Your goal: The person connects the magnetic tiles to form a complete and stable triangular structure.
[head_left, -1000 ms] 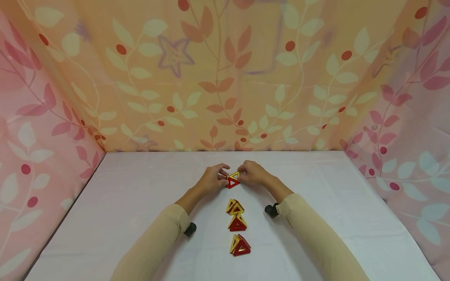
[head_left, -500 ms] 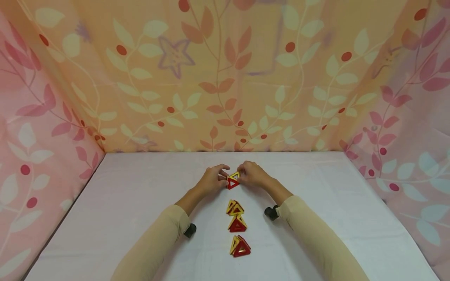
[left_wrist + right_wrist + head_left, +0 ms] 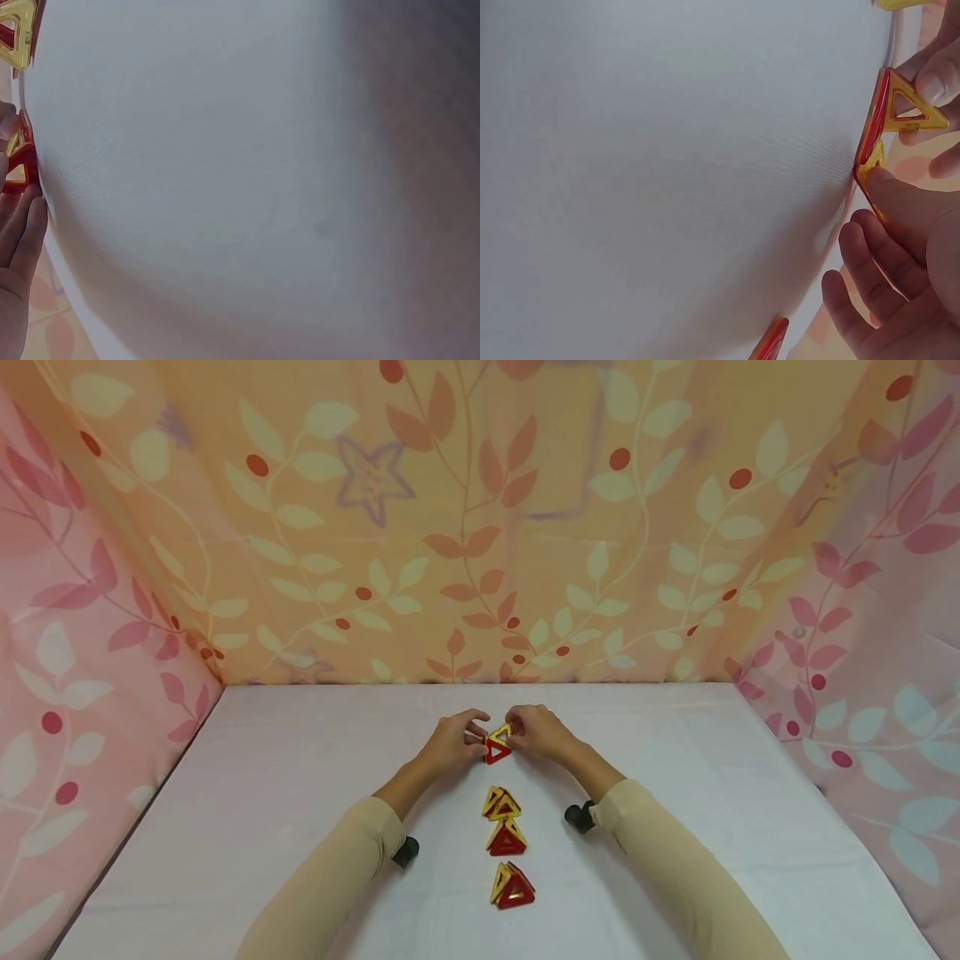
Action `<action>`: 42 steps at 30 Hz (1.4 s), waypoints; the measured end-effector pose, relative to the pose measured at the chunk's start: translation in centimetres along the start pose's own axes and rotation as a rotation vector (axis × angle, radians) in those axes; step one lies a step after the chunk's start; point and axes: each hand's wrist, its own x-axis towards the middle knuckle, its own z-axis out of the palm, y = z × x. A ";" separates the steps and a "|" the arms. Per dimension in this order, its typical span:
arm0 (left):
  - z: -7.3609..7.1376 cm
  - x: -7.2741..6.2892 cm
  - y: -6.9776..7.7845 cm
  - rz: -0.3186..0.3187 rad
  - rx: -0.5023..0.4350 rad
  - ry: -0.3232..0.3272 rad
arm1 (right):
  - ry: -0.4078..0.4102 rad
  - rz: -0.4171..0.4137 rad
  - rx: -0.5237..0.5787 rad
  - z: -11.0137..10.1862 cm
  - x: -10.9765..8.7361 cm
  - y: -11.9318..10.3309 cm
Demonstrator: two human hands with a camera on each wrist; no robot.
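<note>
Far along the table's centre line, both hands are on a small group of red and yellow triangular magnetic tiles. The left hand [image 3: 452, 743] holds the group at its left side, near the red tile [image 3: 491, 761]; in the right wrist view its thumb lies on a standing yellow tile [image 3: 936, 120]. From the other side, the right hand [image 3: 543, 729] pinches a yellow tile [image 3: 507, 727], its thumb [image 3: 891, 189] pressed on the face and the other fingers spread below. Red edges of the group meet the tabletop in the right wrist view. The left wrist view catches only part of the group [image 3: 30, 161].
Nearer the body, three pyramids of red and yellow tiles stand in a row: a far one [image 3: 501, 803], a middle one [image 3: 507, 843] close against it, and a near one [image 3: 514, 893]. A white cloth [image 3: 300, 743] covers the table; patterned curtains [image 3: 465, 568] enclose it.
</note>
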 end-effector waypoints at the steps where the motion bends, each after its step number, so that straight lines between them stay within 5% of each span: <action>1: 0.0 0.0 0.0 -0.001 0.000 0.001 | 0.003 0.001 0.007 0.0 0.0 0.0; 26: 0.2 0.0 -0.3 -0.028 -0.063 0.033 | -0.006 -0.113 0.066 0.1 0.0 -0.2; 42: 0.3 0.0 -0.3 -0.012 -0.074 0.041 | -0.049 -0.089 0.048 0.2 0.0 -0.4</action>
